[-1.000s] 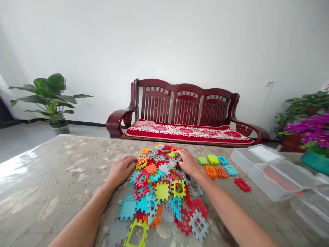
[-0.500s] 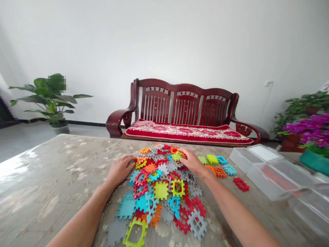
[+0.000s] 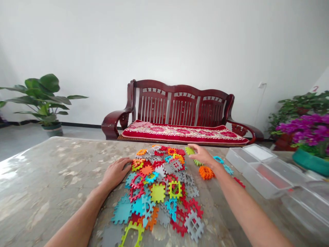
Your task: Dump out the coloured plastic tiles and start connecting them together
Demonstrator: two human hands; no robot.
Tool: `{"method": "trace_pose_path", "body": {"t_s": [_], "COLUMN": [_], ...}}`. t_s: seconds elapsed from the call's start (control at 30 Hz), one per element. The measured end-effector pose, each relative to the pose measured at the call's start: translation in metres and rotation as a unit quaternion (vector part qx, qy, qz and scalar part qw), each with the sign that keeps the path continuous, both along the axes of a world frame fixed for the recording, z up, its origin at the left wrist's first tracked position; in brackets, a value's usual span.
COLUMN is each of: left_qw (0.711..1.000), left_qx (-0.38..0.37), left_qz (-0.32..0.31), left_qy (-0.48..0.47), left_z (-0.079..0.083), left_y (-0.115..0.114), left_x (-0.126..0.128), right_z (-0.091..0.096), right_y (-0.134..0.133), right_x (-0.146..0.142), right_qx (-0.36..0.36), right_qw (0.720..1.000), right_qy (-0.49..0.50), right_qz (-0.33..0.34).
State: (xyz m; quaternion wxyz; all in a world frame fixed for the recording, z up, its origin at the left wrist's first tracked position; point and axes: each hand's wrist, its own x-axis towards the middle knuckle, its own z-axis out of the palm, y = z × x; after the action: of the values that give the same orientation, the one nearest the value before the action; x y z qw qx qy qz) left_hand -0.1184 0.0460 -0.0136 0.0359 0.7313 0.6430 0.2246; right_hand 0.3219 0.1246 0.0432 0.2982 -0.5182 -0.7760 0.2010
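Observation:
A pile of colourful plastic interlocking tiles (image 3: 158,193) with notched edges spreads over the table in front of me. My left hand (image 3: 117,172) lies flat on the table at the pile's left edge, its fingers stretched out and touching or close to an orange tile (image 3: 138,161). To the right of the pile's far end, my right hand (image 3: 202,154) pinches a lime-green tile (image 3: 189,151) between thumb and fingers. Below that hand are another green tile (image 3: 197,162) and a group of orange tiles (image 3: 206,173). Blue tiles (image 3: 227,169) are partly hidden behind the right wrist.
Clear plastic boxes (image 3: 269,181) stand on the right of the table (image 3: 64,181), one with red pieces inside. A red tile (image 3: 239,181) lies near them, partly behind my forearm. Beyond the table is a wooden bench (image 3: 180,106). Purple flowers (image 3: 308,130) stand at right.
My right hand has moved right, from the pile's far end to beside it, with a lime-green tile in its fingers. My left hand stays by the pile. The view has shifted slightly.

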Motion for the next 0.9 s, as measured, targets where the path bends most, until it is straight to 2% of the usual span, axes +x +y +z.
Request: {"method": "trace_pose_path", "body": {"t_s": [0.1,0.17,0.33,0.53,0.7,0.9], "left_qw": [1.000,1.000,1.000,1.000,1.000,1.000], "left_qx": [0.001,0.000,-0.001,0.001,0.002,0.003], "left_qz": [0.003,0.004,0.001,0.003,0.004,0.000], "left_qy": [-0.003,-0.001,0.007,0.013,0.010,0.007], "left_z": [0.000,0.002,0.003,-0.001,0.000,-0.002], "left_y": [0.000,0.000,0.000,0.001,0.001,0.001], "left_x": [0.000,0.001,0.001,-0.001,0.000,-0.001], "right_z": [-0.001,-0.004,-0.013,-0.010,-0.009,-0.018], "right_y": [0.003,0.002,0.000,-0.003,-0.004,-0.002], "right_x": [0.037,0.052,0.057,0.058,0.040,-0.017], "right_qx": [0.005,0.002,-0.010,-0.019,-0.008,0.007], "right_qw": [0.998,0.996,0.990,0.986,0.991,0.995], "right_qy": [-0.043,-0.068,-0.119,-0.143,-0.120,-0.100], "right_qz": [-0.051,-0.064,-0.073,-0.081,-0.052,0.008]}}
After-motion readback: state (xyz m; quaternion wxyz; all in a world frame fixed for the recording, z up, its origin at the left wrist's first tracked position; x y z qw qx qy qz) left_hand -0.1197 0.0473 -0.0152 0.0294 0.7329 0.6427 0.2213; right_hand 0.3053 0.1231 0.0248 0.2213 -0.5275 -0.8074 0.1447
